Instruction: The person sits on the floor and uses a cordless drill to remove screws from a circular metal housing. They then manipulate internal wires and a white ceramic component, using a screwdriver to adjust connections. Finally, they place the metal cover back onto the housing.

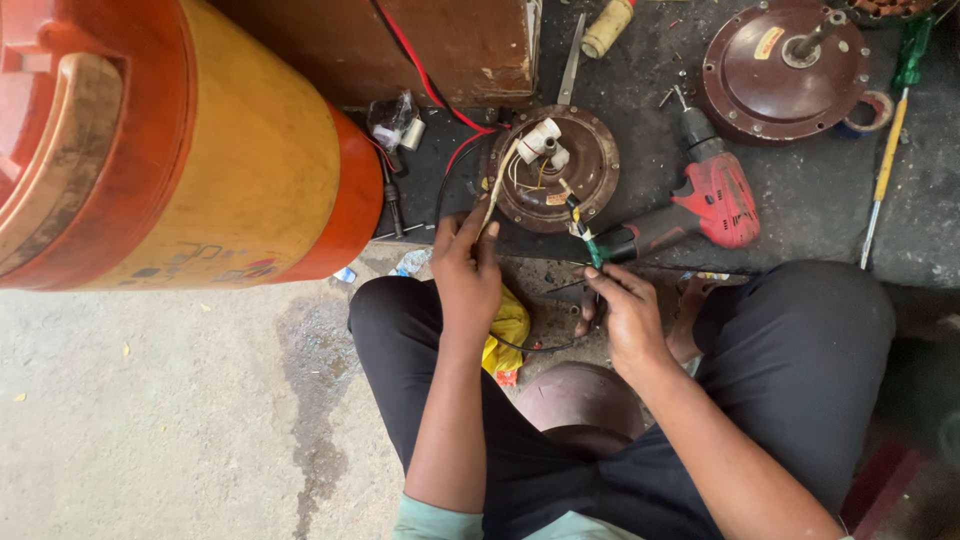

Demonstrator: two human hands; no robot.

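A brown round fan motor housing (pixel 590 165) lies on the dark mat in front of me, with a white connector block (pixel 541 138) and thin wires at its middle. My left hand (pixel 465 265) pinches a sleeved wire bundle (pixel 494 195) that runs up into the housing. My right hand (pixel 622 312) holds a green-handled tool (pixel 591 243) whose tip points at the wires near the housing's lower rim. A thin black wire loops below between my hands.
A big orange and yellow water cooler (pixel 200 140) stands at the left. A red cordless drill (pixel 705 205) lies right of the housing. A second motor cover (pixel 760 85), a long yellow-handled screwdriver (pixel 884 165), tape and loose screws lie at the back right.
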